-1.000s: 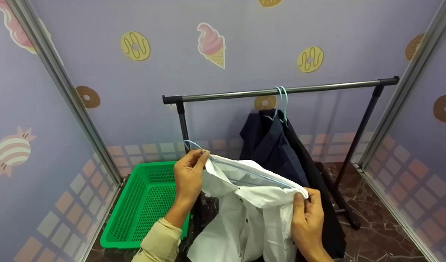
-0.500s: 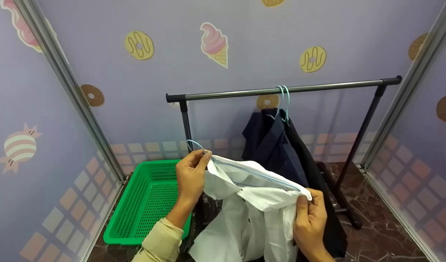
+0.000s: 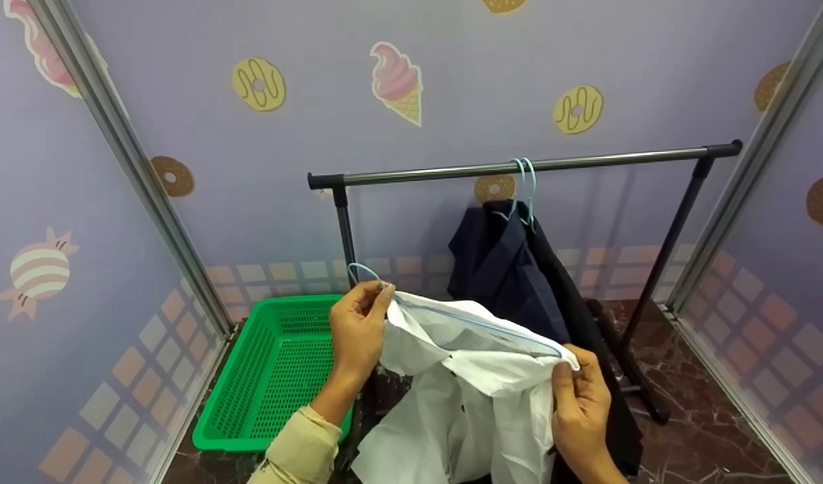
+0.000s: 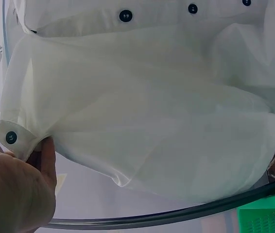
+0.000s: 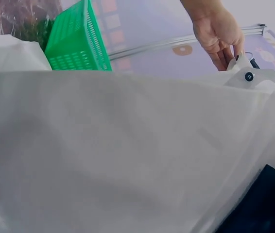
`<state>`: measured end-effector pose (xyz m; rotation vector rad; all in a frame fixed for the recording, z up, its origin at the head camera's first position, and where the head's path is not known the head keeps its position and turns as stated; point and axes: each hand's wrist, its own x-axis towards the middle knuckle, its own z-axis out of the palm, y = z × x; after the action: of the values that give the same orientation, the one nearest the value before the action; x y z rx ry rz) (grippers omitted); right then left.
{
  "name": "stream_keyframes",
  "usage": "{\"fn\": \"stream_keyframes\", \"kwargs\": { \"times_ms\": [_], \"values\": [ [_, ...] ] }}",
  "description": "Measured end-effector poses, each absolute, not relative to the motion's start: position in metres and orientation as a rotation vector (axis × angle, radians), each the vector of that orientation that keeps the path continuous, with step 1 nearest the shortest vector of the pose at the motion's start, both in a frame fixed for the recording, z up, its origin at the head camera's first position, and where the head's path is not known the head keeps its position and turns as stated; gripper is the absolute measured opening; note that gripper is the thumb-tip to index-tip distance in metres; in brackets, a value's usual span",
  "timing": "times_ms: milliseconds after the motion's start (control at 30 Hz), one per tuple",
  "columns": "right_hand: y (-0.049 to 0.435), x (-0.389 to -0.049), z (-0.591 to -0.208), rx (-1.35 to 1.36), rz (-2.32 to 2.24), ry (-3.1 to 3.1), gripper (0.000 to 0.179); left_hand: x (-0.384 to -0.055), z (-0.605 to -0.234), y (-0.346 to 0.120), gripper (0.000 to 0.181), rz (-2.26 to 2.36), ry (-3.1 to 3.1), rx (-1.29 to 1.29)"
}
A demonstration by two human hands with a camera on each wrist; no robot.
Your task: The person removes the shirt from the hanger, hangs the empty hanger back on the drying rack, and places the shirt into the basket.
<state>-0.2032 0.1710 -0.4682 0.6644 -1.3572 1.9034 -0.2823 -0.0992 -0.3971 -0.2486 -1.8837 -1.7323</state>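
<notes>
A white shirt with dark buttons hangs between my two hands, its opening spread toward me. Inside its upper edge runs a thin light-blue hanger, whose hook sticks out beyond my left hand. My left hand pinches the shirt and hanger near that hook. In the left wrist view its fingers lie at a corner bearing a button. My right hand pinches the opposite upper corner between thumb and fingers. White cloth fills most of the right wrist view and hides the right fingers.
A metal clothes rack stands ahead, with dark garments on light-blue hangers right of its middle. A green plastic basket sits on the dark marbled floor at left. Patterned walls enclose the space.
Both hands have shifted slightly right and a little downward with the shirt and hanger, while keeping their grips. The head view has also swung slightly.
</notes>
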Motion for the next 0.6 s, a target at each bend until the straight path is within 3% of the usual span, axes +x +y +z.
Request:
{"fn": "stream_keyframes", "kwargs": {
  "times_ms": [600],
  "values": [
    [0.176, -0.201, -0.476, 0.583, 1.906, -1.607, 0.026, -0.274, -0.394, -0.088, 0.009, -1.679, -1.864, -0.343]
  ]
}}
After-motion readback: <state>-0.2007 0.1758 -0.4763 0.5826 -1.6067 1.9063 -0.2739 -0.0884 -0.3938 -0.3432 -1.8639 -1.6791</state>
